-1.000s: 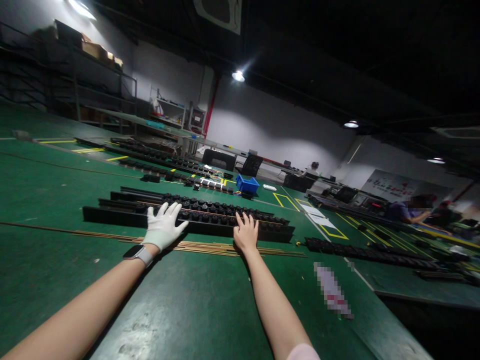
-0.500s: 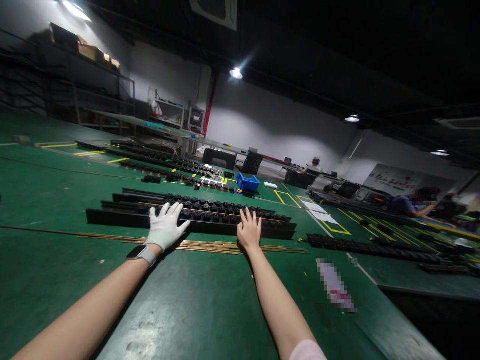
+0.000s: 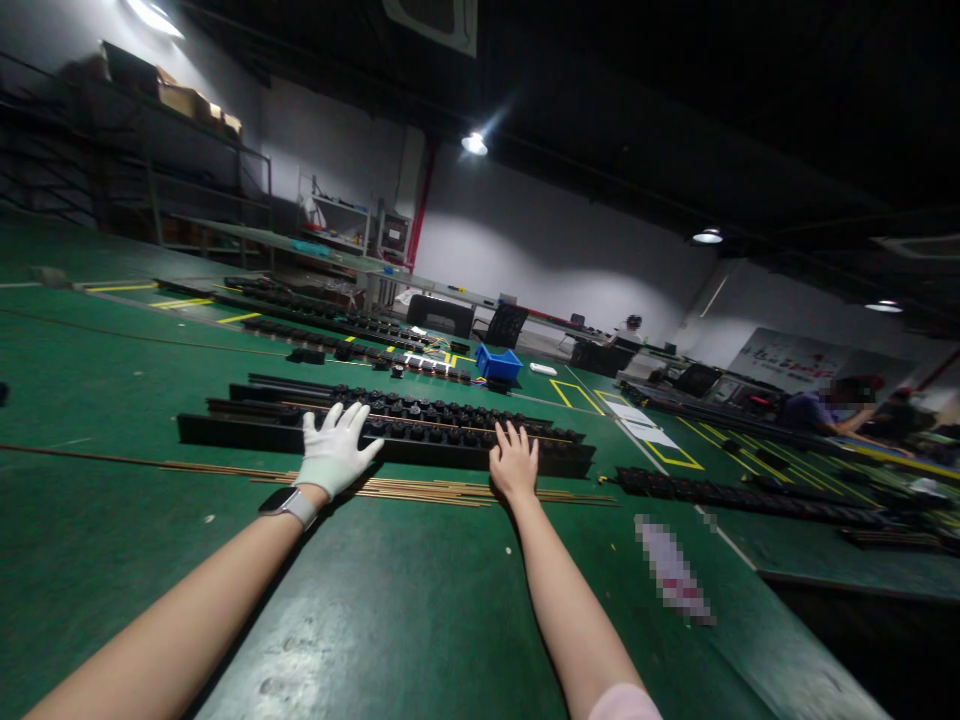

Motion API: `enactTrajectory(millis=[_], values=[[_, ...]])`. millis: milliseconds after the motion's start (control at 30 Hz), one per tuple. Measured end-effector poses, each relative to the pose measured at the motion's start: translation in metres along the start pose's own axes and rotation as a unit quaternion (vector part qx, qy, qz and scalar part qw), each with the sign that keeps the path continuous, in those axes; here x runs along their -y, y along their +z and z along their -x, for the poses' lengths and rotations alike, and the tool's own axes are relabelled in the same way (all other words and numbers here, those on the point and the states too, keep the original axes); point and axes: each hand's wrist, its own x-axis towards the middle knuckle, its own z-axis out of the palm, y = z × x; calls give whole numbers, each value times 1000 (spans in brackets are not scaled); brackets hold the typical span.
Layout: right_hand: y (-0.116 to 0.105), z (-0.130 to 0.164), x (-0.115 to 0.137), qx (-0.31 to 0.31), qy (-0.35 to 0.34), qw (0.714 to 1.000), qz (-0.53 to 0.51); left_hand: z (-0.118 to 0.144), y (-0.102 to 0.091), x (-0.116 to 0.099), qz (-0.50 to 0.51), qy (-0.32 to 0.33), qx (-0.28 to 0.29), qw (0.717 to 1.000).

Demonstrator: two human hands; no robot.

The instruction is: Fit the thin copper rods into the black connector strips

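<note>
Right hand (image 3: 514, 465) has slid rightward along the black strip (image 3: 420, 452) — left hand (image 3: 334, 455) unmoved.

The premises were a factory assembly hall: long green worktables (image 3: 420, 600) with yellow floor-style markings, rows of black component strips (image 3: 390, 432), storage racking (image 3: 150, 170), and seated workers (image 3: 817, 410) under high-bay lamps (image 3: 474, 144).

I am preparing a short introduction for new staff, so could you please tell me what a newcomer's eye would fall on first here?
First, the two outstretched arms at the centre: the left hand in a white fabric glove and the bare right hand, both spread flat on a long black strip lined with round black knobs. In front of it, thin brass-coloured rods lie along the wide green work table. Further back, a small bright blue plastic bin stands out.
</note>
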Motion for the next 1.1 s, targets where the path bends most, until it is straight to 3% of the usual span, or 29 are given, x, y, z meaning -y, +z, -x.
enactTrajectory(millis=[567, 733, 900, 1100], values=[[4, -1, 0, 3, 12, 1000, -8, 0, -1, 0, -3, 2, 1, 1000], [0, 1, -3, -49, 9, 999, -4, -1, -1, 0, -4, 1, 5, 1000], [-8, 6, -25, -133, 40, 990, -8, 0, -2, -1, -7, 1, 2, 1000], [-5, 12, -59, -106, 9, 994, 22, -1, -2, -1, -7, -3, 14, 1000]])
